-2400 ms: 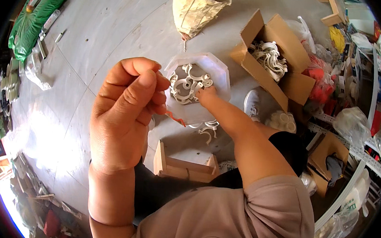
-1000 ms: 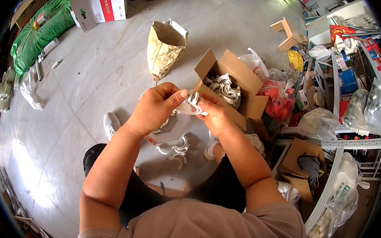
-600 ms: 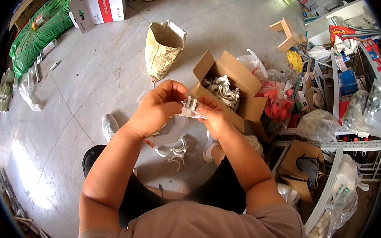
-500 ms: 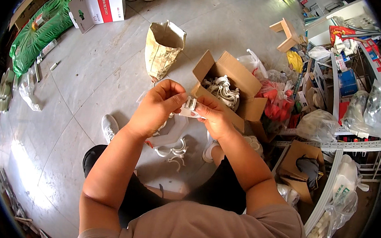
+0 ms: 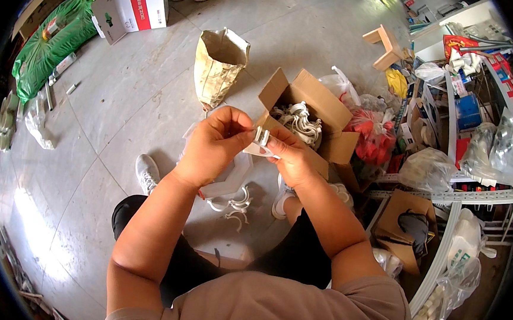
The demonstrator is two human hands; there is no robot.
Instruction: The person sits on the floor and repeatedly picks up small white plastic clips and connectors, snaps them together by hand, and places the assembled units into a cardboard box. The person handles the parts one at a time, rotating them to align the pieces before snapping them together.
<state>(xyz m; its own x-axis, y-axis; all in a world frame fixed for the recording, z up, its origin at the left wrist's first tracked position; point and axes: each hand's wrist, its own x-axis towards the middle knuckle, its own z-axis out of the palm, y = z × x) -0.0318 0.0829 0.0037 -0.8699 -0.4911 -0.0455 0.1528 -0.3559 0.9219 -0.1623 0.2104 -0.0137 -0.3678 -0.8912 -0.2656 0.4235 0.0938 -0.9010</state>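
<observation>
Between my hands, in front of my body, is a white plastic pipe clip with a curved lower edge. My right hand grips its right side with closed thumb and fingers. My left hand is closed in a pinch at its left upper side; anything small between those fingertips is hidden. Below, several white pipe clips lie on the floor between my feet. A pale, angular plastic container is partly covered by my left hand and wrist. Beyond my right hand, an open cardboard box holds many similar white clips.
A worn, open paper sack stands ahead. To the right are a bag of red parts, a cluttered white metal rack and a small wooden stool. A green bag and a red-and-white carton sit far left.
The clip has shifted slightly to the right and tilted between my fingers. My left fingertips have moved a little toward the right along with it.
</observation>
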